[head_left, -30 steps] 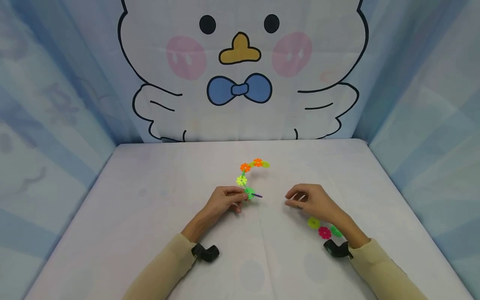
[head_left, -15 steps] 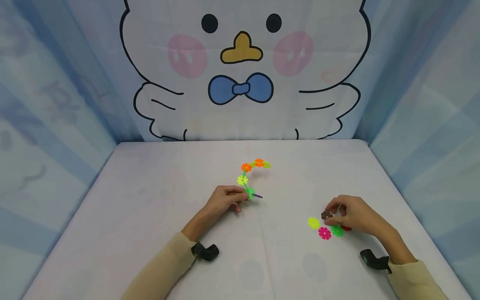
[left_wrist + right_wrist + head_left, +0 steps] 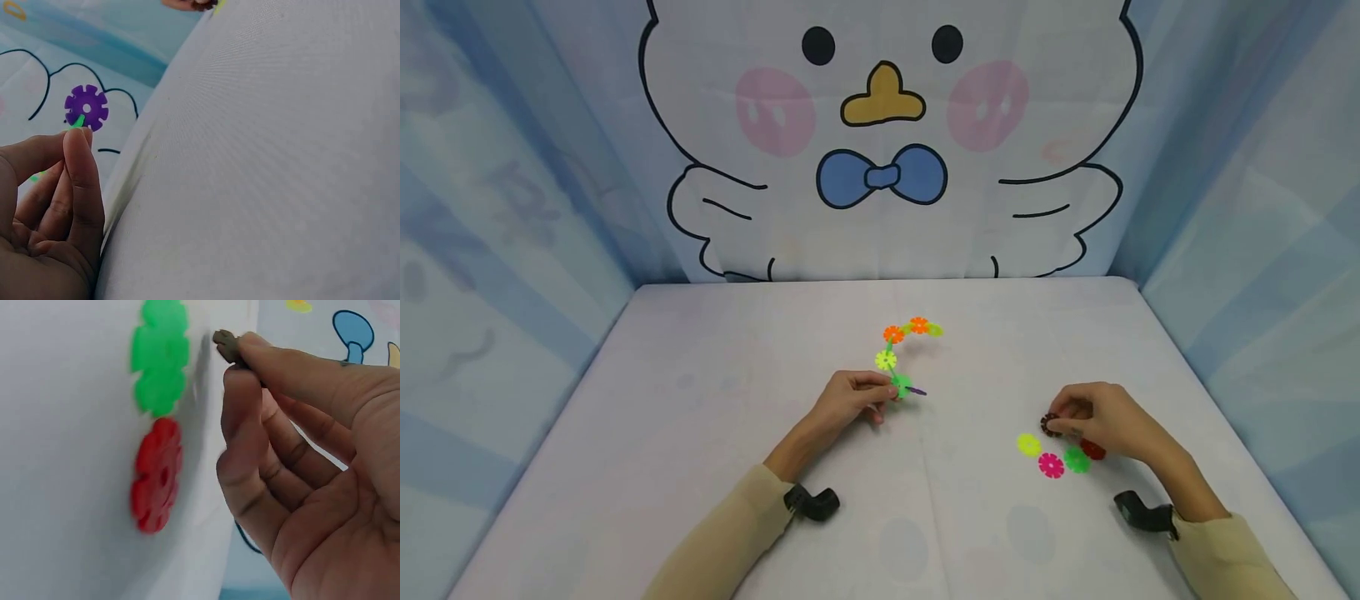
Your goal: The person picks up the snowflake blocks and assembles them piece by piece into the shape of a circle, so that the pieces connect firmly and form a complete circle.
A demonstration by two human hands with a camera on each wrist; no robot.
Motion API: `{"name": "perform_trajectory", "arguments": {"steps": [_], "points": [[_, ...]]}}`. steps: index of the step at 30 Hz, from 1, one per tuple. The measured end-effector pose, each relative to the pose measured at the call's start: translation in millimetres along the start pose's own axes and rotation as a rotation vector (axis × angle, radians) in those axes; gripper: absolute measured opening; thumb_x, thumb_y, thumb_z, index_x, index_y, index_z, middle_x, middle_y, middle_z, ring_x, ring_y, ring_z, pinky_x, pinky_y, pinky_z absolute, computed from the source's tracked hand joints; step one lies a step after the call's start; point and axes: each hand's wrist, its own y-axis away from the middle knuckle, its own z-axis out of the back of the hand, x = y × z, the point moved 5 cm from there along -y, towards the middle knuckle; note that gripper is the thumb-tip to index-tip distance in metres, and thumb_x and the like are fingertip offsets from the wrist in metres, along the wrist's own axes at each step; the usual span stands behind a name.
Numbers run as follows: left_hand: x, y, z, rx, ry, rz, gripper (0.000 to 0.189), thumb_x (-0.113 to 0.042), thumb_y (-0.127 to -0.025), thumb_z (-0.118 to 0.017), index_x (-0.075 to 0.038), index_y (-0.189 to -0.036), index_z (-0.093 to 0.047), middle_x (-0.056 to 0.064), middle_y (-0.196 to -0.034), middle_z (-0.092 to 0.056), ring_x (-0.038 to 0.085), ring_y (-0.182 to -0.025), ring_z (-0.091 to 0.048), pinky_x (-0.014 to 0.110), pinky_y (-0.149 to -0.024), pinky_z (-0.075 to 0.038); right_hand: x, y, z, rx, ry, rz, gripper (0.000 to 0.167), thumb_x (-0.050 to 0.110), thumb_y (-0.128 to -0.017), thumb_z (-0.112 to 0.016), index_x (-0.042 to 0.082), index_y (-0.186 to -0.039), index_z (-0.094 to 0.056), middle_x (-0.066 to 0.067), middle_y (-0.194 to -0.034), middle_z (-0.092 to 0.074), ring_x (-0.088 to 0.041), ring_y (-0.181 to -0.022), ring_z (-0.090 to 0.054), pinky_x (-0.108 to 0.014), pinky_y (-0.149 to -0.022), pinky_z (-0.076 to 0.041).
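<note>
Four lying loose at right on the bench [image 3: 662,417]: pink disc [image 3: 1051,465], green disc [image 3: 1077,459], red disc [image 3: 1093,450], yellow disc [image 3: 1028,445]. One brown disc [image 3: 1049,425], just beyond these, pinched by the right hand [image 3: 1101,417]. One left hand [image 3: 853,396], farther left, pinching a green link [image 3: 902,385]. One purple disc [image 3: 95,100] on that link, long axis running roughly towards the brown disc, well apart. One chain [image 3: 892,334], curving far and right. Brands, writing: none legible

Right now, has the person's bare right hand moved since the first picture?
Yes: the bare right hand has moved right relative to the pink, flower-shaped plastic disc.
</note>
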Motion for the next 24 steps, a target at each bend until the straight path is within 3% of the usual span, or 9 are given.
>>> {"name": "perform_trajectory", "arguments": {"steps": [5,12,16,24], "points": [[-0.5,0.2,2.9,-0.019,0.007,0.014,0.024,-0.011,-0.098,-0.075,0.004,-0.117,-0.076,0.001,-0.080,-0.072,0.011,-0.064,-0.063,0.023,-0.062,-0.058,16.7,-20.5,-10.6,0.045,-0.225,-0.017,0.019,0.021,-0.095,-0.081,0.004,-0.101,-0.075,-0.008,-0.084,-0.075,-0.017,-0.069,-0.073,-0.029,-0.065,-0.063],[-0.9,-0.3,3.1,-0.016,0.004,-0.003,0.025,-0.011,-0.098,-0.075,0.005,-0.117,-0.075,0.001,-0.080,-0.071,0.011,-0.064,-0.064,0.024,-0.061,-0.059,53.0,-54.1,-43.5,0.102,-0.511,-0.007,0.026,0.014,-0.099,-0.076,-0.006,-0.114,-0.071,-0.019,-0.099,-0.078,-0.025,-0.080,-0.080,-0.036,-0.074,-0.068],[0.0,-0.5,2.0,-0.014,0.007,-0.002,0.025,-0.011,-0.098,-0.075,0.004,-0.117,-0.075,0.002,-0.081,-0.071,0.011,-0.063,-0.064,0.024,-0.061,-0.059,71.8,-67.6,-60.3,0.108,-0.589,0.005,0.027,0.012,-0.099,-0.075,-0.007,-0.117,-0.070,-0.021,-0.101,-0.078,-0.026,-0.081,-0.080,-0.038,-0.076,-0.068],[0.2,-1.2,1.4,-0.013,0.004,-0.010,0.026,-0.011,-0.099,-0.074,0.005,-0.118,-0.075,0.002,-0.080,-0.071,0.010,-0.061,-0.064,0.024,-0.061,-0.059,91.2,-79.5,-76.8,0.118,-0.628,0.032,0.026,0.009,-0.099,-0.074,-0.010,-0.117,-0.069,-0.020,-0.099,-0.079,-0.023,-0.078,-0.080,-0.035,-0.074,-0.068]]}}
